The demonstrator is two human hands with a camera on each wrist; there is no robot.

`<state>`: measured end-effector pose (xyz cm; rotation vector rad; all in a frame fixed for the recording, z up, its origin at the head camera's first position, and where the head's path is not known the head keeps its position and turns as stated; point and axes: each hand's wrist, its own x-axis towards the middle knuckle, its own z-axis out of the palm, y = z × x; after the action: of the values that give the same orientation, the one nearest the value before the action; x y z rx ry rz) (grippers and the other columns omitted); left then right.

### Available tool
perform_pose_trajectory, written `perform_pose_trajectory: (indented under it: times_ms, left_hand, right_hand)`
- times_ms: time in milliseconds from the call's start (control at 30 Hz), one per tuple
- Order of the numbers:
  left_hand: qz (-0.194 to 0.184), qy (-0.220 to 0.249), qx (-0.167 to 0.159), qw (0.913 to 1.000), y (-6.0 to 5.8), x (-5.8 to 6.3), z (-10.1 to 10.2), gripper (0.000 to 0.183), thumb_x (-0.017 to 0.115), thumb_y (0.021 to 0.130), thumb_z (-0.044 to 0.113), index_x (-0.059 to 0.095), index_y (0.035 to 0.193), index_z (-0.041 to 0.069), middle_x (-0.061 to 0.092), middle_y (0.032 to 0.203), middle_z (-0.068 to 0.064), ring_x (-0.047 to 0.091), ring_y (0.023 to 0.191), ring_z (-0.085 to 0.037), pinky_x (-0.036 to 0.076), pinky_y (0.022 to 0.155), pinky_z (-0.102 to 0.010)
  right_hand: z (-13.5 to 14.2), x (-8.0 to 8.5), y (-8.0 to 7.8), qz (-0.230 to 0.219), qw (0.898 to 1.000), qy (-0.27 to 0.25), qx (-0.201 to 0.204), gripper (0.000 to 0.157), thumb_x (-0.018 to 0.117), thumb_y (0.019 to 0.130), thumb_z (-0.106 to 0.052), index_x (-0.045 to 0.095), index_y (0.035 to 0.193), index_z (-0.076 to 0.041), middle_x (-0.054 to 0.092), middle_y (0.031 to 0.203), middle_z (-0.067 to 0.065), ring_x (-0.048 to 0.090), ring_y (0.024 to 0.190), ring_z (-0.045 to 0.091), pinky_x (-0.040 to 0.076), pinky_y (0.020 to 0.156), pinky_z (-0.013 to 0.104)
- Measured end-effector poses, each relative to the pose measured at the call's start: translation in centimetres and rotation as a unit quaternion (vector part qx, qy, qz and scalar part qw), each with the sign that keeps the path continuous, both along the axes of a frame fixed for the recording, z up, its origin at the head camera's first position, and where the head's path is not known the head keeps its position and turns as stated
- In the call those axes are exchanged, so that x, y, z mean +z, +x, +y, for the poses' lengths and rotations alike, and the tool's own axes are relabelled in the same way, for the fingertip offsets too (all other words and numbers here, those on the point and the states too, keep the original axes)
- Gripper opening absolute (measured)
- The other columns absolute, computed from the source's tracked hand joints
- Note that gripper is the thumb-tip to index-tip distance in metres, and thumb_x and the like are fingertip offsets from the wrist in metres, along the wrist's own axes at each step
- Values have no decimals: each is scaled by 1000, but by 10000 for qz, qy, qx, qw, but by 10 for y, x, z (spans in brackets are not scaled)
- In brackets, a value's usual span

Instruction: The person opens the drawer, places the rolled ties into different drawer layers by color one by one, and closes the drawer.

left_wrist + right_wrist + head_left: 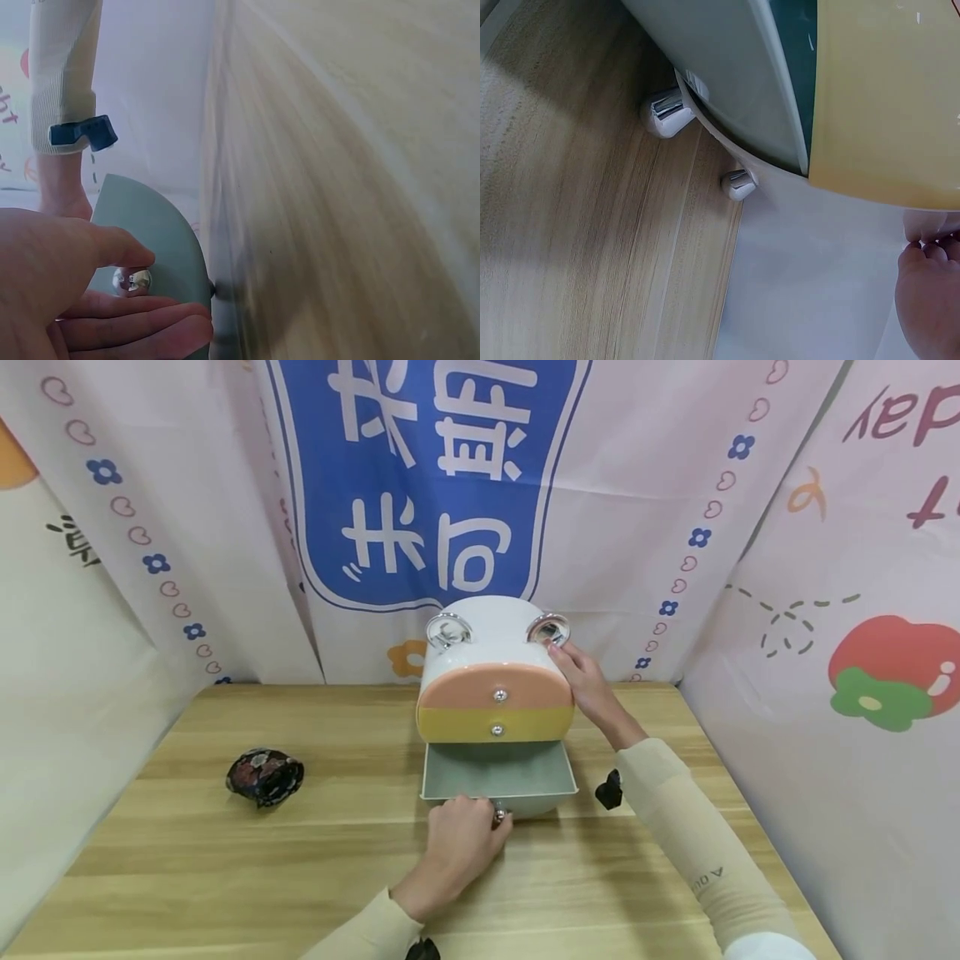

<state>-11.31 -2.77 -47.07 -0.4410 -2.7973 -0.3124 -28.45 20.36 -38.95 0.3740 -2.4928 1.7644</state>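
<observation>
A small white storage cabinet (491, 622) with rounded sides and two silver ring-shaped eyes stands at the back of the table. Its peach drawer (457, 687) and yellow drawer (457, 725) are closed. Below them, the grey-green bottom drawer (495, 768) is pulled out, and its inside shows no contents. My left hand (461, 839) pinches that drawer's silver knob (132, 281) between thumb and fingers. Against the cabinet's right side rests my right hand (592, 685), its thumb just below the right ring eye (549, 631).
On the left of the wooden table (300, 877) lies a dark floral rolled bundle (264, 777). Printed cloth walls (630, 510) enclose the table at the back and sides. Silver feet (667, 112) hold the cabinet up from the tabletop.
</observation>
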Motion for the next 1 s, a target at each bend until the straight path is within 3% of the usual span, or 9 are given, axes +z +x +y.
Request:
perform_pose_trajectory:
  times_ms: [100,533,1000]
  left_hand:
    - [-25,-25,-18,10000,2,1,0,59,75,92,48,41,52,22,40,49,5,39,45,-11,31,39,-30]
    - [-66,43,-123,9999,10,4,2,60,75,93,47,38,51,24,39,50,6,38,46,-9,29,39,-27]
    - [-145,-64,-64,9999,15,-1,1,59,75,93,49,42,51,23,44,50,5,44,46,-12,31,40,-30]
  right_hand:
    - [1,-1,0,41,10000,-9,-12,56,45,106,-64,61,133,-17,65,103,7,61,94,21,51,90,36]
    - [4,0,1,-126,9998,-120,99,58,44,109,-58,54,153,-22,66,128,13,59,117,21,46,105,38]
    - [2,-3,0,116,9998,-143,47,59,45,108,-59,55,152,-20,66,128,14,61,112,20,49,100,35]
